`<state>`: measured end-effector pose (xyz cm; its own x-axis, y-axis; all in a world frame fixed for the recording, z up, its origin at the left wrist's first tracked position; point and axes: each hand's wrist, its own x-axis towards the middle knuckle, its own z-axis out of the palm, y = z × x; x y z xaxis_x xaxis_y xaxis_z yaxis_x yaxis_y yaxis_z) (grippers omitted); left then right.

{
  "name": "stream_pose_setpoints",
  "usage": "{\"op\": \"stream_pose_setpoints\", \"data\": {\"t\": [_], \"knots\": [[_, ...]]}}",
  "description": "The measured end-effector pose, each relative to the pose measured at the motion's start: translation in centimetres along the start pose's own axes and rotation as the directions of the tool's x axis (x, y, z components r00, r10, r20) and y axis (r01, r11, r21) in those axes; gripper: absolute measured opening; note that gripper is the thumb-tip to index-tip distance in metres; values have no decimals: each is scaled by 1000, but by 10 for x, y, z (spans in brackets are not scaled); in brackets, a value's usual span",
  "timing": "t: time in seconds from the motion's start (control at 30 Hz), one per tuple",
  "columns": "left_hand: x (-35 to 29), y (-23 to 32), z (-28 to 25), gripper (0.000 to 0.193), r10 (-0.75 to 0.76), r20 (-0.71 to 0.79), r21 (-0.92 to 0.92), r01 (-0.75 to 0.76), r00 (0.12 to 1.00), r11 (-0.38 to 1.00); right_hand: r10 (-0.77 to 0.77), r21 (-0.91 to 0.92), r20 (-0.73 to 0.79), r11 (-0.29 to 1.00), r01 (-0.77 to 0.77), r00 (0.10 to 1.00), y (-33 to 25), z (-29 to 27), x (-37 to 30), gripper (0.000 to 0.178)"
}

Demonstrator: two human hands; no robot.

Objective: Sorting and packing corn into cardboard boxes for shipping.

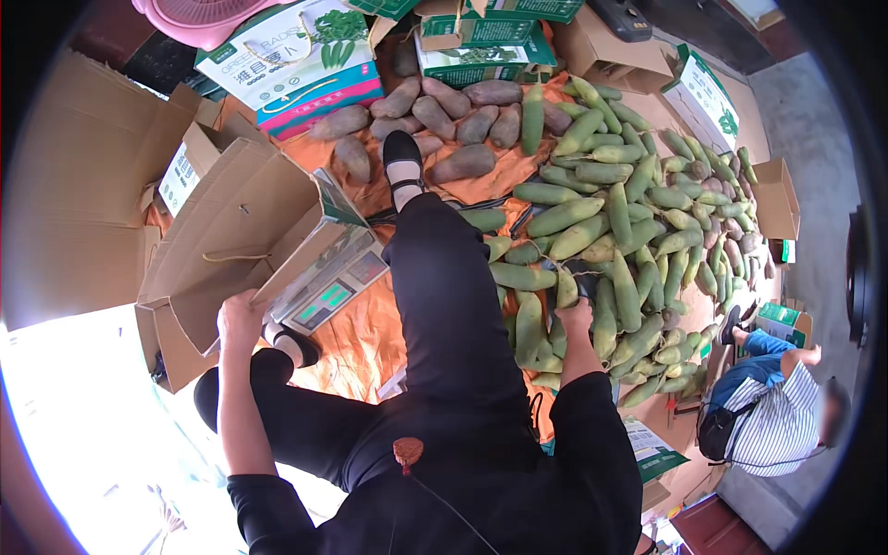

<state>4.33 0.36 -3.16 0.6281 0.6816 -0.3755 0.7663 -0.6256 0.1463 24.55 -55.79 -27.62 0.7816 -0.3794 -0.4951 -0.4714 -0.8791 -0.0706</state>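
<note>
My left hand is closed on the near edge of an open cardboard box, whose brown inside faces up. Against the box stands a digital scale with a lit green display. On the right, my right hand is closed around the lower end of a green radish at the near edge of a large heap of green radishes. The fingertips are partly hidden. Several dull purplish-brown radishes lie in rows beyond my outstretched foot.
An orange sheet covers the floor under the produce. Printed cartons stand at the back, and a pink basin sits behind them. Another person in a striped top is at the far right, beside more boxes.
</note>
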Motion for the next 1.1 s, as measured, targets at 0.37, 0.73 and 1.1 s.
{"op": "stream_pose_setpoints", "data": {"t": [0.37,0.73,1.1], "knots": [[-2,-3,-1,20,63,-28,-8,-64,998,998,-390,241,-245,862,446,887,-70,-43,-39,58],[-3,-22,6,18,248,-100,89,-239,964,967,-833,124,-552,-49,991,28,-336,-235,-239,64],[-6,-4,7,19,229,-95,62,-223,969,973,-979,28,-99,-179,983,-175,-441,-59,-358,28]]}}
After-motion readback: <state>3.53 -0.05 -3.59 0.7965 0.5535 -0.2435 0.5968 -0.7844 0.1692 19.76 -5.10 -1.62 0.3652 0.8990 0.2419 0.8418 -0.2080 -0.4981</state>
